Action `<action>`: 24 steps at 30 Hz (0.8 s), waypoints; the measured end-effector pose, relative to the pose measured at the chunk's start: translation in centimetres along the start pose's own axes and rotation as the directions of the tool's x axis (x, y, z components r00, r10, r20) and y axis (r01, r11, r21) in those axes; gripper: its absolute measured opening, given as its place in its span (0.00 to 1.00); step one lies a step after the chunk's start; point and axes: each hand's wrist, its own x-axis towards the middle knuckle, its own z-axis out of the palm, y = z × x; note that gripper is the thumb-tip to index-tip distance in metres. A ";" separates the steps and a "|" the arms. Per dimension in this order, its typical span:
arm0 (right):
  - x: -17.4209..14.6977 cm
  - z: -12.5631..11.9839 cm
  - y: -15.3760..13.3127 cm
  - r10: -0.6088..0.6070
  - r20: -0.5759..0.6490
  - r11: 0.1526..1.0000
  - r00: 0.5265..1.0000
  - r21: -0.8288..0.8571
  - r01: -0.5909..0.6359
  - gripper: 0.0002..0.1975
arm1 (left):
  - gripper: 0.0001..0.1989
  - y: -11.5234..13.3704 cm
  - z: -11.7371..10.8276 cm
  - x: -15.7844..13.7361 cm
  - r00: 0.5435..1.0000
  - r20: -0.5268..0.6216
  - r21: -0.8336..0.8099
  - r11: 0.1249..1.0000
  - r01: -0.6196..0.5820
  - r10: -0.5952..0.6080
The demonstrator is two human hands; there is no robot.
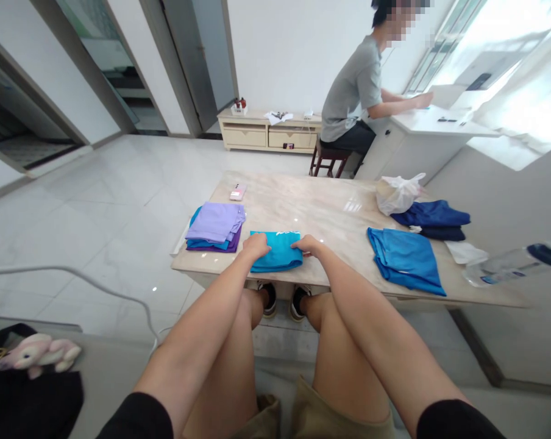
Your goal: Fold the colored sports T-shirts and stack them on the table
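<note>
A bright turquoise garment (278,251), folded into a small rectangle with white print along its far edge, lies at the front of the marble-topped table (312,204). My left hand (256,245) grips its left side, fingers closed on the cloth. At the opposite side my right hand (308,244) pinches the edge between thumb and fingers. Left of my hands is a stack of folded clothes (217,222), lilac on top with blue and purple below. To the right lies a loosely folded blue garment (406,257).
At the table's right are dark blue clothes (433,213), a white plastic bag (398,192) and a clear bottle (508,267) on its side. A pink phone (238,192) lies far left. Beyond, a person (355,82) sits on a stool at a white desk (433,122).
</note>
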 end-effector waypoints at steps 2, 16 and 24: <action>-2.3 -1.0 -0.4 -0.052 -0.008 0.994 0.999 0.093 0.052 0.11 | 0.16 2.1 -0.7 -1.4 0.997 -0.066 -0.005 0.999 -0.049 0.049; -28.1 -13.8 21.1 0.112 -0.489 0.566 0.865 0.747 0.349 0.12 | 0.15 8.8 -1.6 -4.9 0.916 -0.145 0.060 0.927 -0.370 0.375; -32.2 -13.5 28.9 0.348 -0.534 0.386 0.771 0.831 0.401 0.11 | 0.17 7.7 -0.8 -3.1 0.931 -0.049 0.130 0.926 -0.354 0.362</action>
